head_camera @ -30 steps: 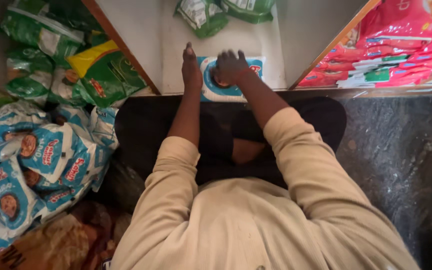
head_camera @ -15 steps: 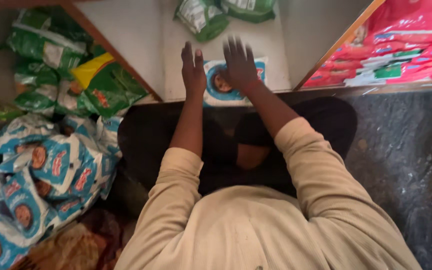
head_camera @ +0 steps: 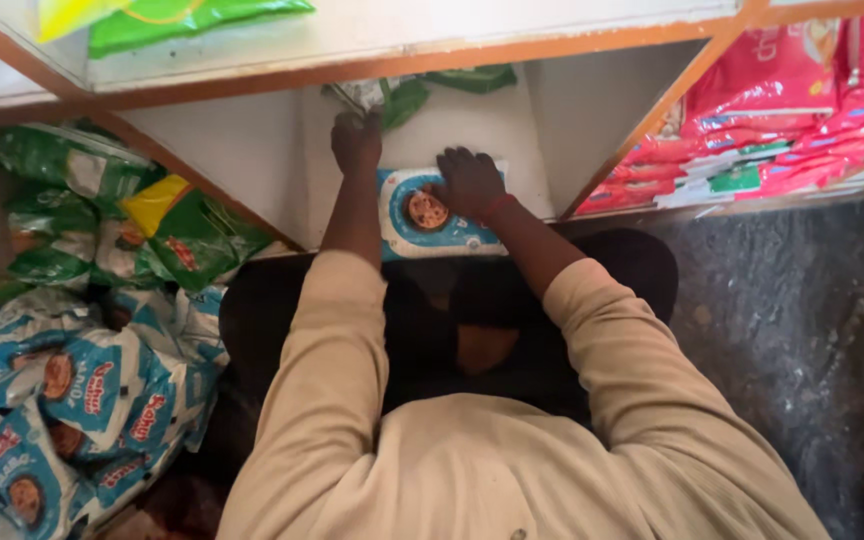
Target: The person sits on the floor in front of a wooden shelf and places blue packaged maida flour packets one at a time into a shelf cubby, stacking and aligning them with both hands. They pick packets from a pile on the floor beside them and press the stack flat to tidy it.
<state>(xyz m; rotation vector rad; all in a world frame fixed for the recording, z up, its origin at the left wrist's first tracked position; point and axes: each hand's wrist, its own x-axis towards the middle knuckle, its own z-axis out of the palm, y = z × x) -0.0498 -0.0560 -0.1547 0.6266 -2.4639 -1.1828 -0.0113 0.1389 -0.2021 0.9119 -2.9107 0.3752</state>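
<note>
Your right hand (head_camera: 467, 182) lies flat, fingers spread, pressing on the blue-and-white plastic wipes pack (head_camera: 432, 222), which lies flat on the white shelf floor (head_camera: 512, 130) at approx. 12 o'clock from your torso. Your left hand (head_camera: 356, 140) is at 11 o'clock of the pack, fingers curled; cannot tell whether it grips anything. Green plastic pouches (head_camera: 402, 95) lie at the compartment rear. Blue-and-white packs (head_camera: 82, 400) are piled at 9 o'clock; red packs (head_camera: 782, 110) at 2 o'clock.
</note>
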